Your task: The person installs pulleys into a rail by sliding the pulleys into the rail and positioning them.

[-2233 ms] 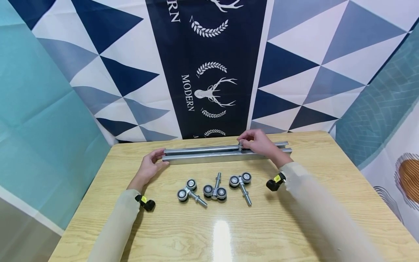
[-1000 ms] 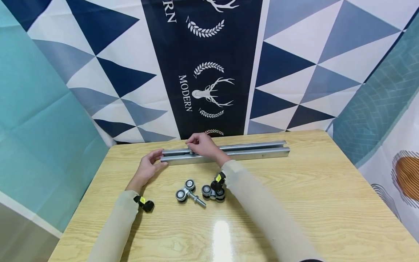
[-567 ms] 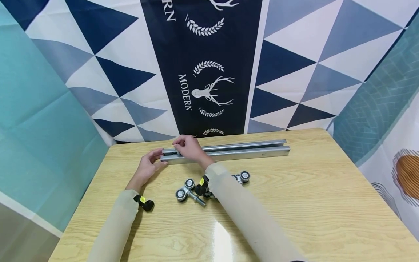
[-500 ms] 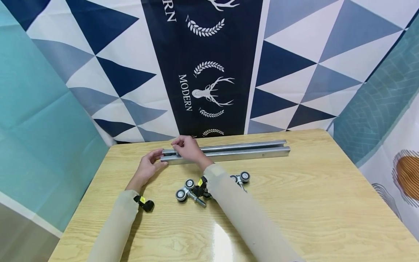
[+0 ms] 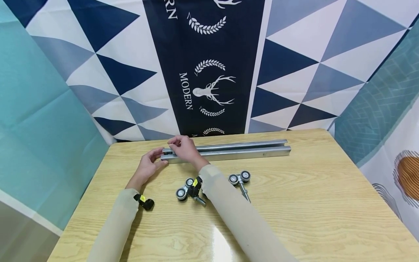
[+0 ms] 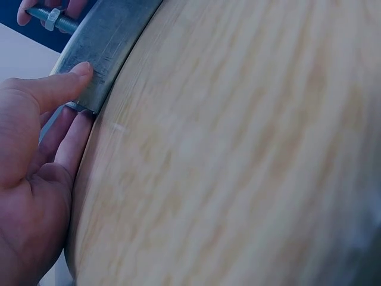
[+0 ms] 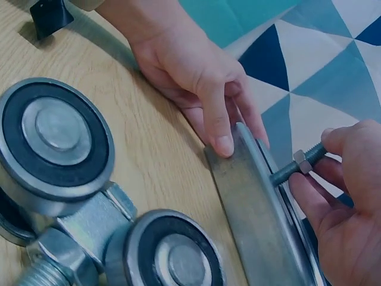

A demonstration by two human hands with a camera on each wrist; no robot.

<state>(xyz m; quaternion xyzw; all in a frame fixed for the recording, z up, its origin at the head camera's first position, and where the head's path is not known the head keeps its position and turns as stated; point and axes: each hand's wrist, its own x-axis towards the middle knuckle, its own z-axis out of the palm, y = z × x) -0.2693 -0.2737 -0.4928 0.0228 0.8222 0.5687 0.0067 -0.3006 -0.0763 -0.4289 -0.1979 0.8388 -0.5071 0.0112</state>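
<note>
A long metal track [image 5: 229, 155] lies along the far part of the table with its lengthwise slot facing up. At its left end my left hand [image 5: 148, 166] grips it, thumb on the near side wall and fingers around the end, as the left wrist view shows. My right hand [image 5: 186, 148] pinches the threaded bolt [image 7: 297, 162] of a roller trolley between thumb and fingers. This bolt, with a hex nut on it, sticks up out of the slot close to my left hand. The trolley's wheels are hidden inside the track.
On the wooden table [image 5: 314, 203], nearer me, lie more roller trolleys: one at the right [image 5: 240, 178] and one at the left [image 5: 181, 194], partly behind my right wrist camera. Another is almost covered by my right sleeve. A patterned cloth [image 5: 209, 72] hangs behind the table.
My right hand has slid the trolley bolt leftward along the track, from near its right part to near the left end. My left hand has stayed at the track's end.
</note>
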